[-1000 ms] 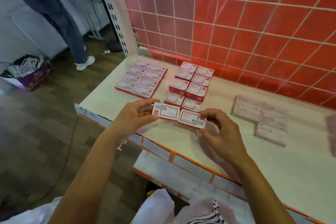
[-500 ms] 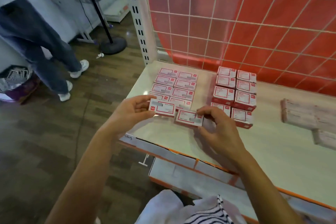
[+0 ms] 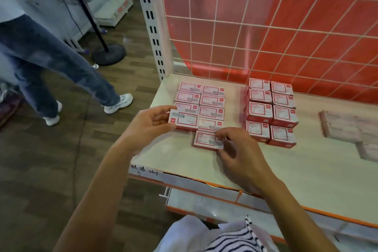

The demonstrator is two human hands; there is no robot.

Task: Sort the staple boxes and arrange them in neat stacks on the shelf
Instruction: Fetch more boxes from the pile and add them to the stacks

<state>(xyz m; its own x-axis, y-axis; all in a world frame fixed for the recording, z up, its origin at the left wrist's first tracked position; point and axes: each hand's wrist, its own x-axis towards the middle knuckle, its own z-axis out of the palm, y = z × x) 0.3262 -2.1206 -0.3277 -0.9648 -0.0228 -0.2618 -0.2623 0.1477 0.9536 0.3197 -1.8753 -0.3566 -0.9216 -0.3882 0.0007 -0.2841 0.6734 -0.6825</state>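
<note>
My left hand (image 3: 147, 127) grips a red-and-white staple box (image 3: 184, 121) at the front left of a flat two-column group of boxes (image 3: 211, 101) on the cream shelf (image 3: 286, 170). My right hand (image 3: 239, 155) pinches another staple box (image 3: 206, 139) that lies on the shelf at the front of the right column. To the right stands a taller two-column block of stacked boxes (image 3: 271, 112), apart from both hands.
Pale pink boxes (image 3: 347, 129) lie at the far right of the shelf. A red wire-grid back panel (image 3: 266, 37) and a white upright post (image 3: 151, 20) bound the shelf. A person's legs (image 3: 51, 71) and a fan stand base (image 3: 108, 54) are on the wooden floor at left.
Both hands have carried their boxes leftward and back to the front of the flat group. The view has swung left, and the person on the floor has stepped across.
</note>
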